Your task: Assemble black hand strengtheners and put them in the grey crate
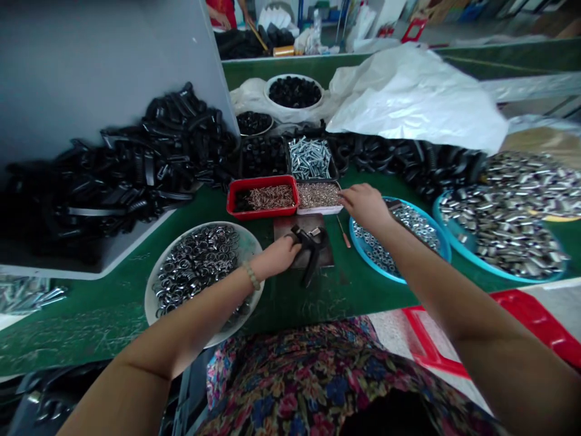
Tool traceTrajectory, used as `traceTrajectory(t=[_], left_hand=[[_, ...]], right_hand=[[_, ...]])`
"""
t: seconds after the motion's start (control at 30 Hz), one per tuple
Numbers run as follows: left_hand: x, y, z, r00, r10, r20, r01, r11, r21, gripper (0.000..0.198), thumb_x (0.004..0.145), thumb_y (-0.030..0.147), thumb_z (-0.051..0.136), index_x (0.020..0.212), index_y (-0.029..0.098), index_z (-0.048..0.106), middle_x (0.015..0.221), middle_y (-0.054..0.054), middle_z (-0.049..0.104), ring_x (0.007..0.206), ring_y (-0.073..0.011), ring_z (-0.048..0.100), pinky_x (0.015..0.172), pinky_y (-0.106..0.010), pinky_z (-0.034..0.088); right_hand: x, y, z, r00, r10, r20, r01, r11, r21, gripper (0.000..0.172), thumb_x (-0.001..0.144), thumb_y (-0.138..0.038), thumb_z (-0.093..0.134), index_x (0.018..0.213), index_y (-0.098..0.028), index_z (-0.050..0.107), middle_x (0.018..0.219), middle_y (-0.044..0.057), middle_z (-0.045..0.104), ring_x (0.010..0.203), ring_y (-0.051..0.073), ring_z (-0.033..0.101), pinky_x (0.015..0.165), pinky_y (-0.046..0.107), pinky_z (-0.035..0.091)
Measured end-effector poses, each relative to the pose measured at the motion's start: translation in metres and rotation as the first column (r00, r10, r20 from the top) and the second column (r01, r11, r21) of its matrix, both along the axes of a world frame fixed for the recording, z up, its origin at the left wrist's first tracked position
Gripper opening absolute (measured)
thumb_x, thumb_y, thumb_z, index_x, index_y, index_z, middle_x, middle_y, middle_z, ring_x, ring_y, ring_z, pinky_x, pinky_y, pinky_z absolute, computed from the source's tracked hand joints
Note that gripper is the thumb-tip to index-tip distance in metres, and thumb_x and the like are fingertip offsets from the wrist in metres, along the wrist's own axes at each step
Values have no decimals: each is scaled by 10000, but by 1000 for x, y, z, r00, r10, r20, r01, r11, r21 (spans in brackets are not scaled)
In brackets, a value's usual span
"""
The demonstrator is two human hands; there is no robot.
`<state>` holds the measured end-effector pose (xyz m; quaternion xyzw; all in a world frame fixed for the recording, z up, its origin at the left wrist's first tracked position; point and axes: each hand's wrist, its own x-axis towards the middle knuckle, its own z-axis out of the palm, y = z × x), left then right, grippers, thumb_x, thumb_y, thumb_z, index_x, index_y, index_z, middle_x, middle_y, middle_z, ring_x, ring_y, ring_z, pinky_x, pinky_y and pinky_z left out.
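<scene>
My left hand (282, 253), with a beaded bracelet at the wrist, is closed on a black plastic part (310, 257). That part has a bright metal piece near its top and lies over a dark metal plate (325, 257). At the right edge of a white tray of small metal pieces (319, 195) is my right hand (362, 204). Its fingers are bent together at the tray; what they pinch, if anything, is too small to make out. A thin screwdriver-like tool (344, 233) lies below that hand. Left of the tray stands a red tray (262, 213) of copper-coloured pins or screws.
A bowl (257, 242) of metal rings is at left. Blue basins of nuts (442, 245) and metal sleeves (494, 272) stand right. Behind are bolts (310, 157), black parts (181, 145) and white plastic sheeting (408, 91). Another person (222, 13) is at the back.
</scene>
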<state>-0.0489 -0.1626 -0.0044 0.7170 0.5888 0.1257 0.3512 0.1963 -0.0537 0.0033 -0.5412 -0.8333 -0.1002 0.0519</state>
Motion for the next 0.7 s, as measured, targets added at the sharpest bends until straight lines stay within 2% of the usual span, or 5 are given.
traceTrajectory(t=[0.13,0.27,0.4,0.53,0.7], left_hand=[[-11,17,7,909,-88,-406,189,958,215,271,886,380,534,847,144,660,975,-119,630,963,-263,567,867,-378,439],[11,82,19,907,13,-422,192,878,438,308,934,357,454,948,141,673,1061,-126,625,1026,-256,530,884,-383,404],[44,142,12,873,-11,-487,257,859,442,281,934,238,424,938,145,688,1048,-130,648,1080,-292,501,875,-436,366],[53,154,4,882,-17,-471,261,850,458,279,931,235,426,970,140,686,1037,-139,656,1041,-292,525,871,-449,342],[46,151,4,918,16,-396,186,864,468,289,943,255,416,968,146,683,1022,-137,670,1031,-288,543,889,-448,321]], right_hand=[[-49,42,-3,988,114,104,-107,991,-78,266,922,-268,454,1000,-139,672,1039,141,668,987,264,529,732,326,339],[-58,50,-14,989,125,83,-120,991,-56,270,919,-247,422,973,-109,648,1008,154,672,970,265,545,732,332,337],[-52,51,-17,995,95,-7,-96,994,-46,234,878,-215,446,961,-100,632,995,164,675,962,280,571,752,347,371],[-41,53,-13,959,87,-271,-119,987,-104,273,835,-157,466,1044,-98,631,965,152,693,918,251,611,783,335,425],[-26,14,-9,757,68,-650,-240,954,-180,234,867,-194,466,1012,-165,647,960,78,717,895,199,662,804,325,491]])
